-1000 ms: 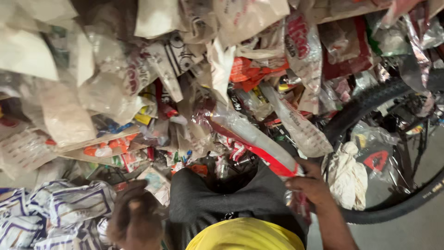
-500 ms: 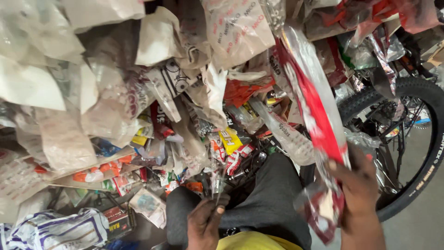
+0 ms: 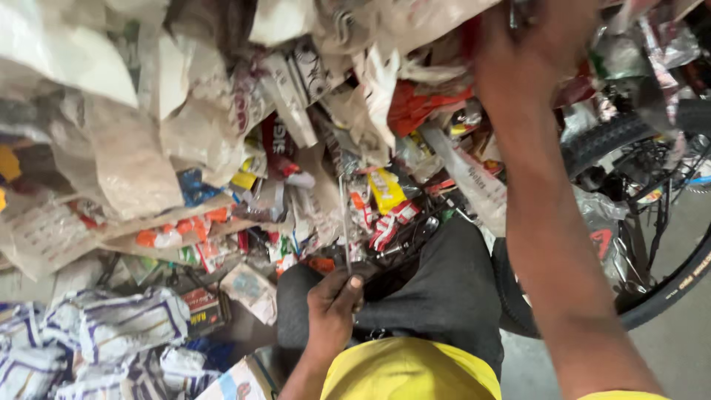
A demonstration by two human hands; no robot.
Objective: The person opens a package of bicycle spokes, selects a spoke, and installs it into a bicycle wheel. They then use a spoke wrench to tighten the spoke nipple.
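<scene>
My left hand [image 3: 335, 305] is low in the middle, over my dark-trousered knee [image 3: 444, 296]. Its thumb and fingers pinch a thin metal rod [image 3: 344, 222] that stands upright into the heap of wrappers. My right hand [image 3: 533, 55] is lifted to the top of the view, back toward the camera, against hanging plastic bags [image 3: 415, 22]. Its fingertips are cut off by the frame edge, so what it grips is hidden. A yellow packet [image 3: 385, 189] and red-and-white wrappers [image 3: 389, 222] lie just right of the rod.
A dense heap of plastic bags and wrappers [image 3: 185, 126] fills the left and top. White sacks with blue stripes [image 3: 111, 326] lie at lower left. A bicycle wheel with a black tyre [image 3: 666, 285] stands at right over grey floor [image 3: 681, 348].
My right hand has risen from lower right to the top, and the long red-and-white packet it held has left view. My left hand has stayed low on the thin rod.
</scene>
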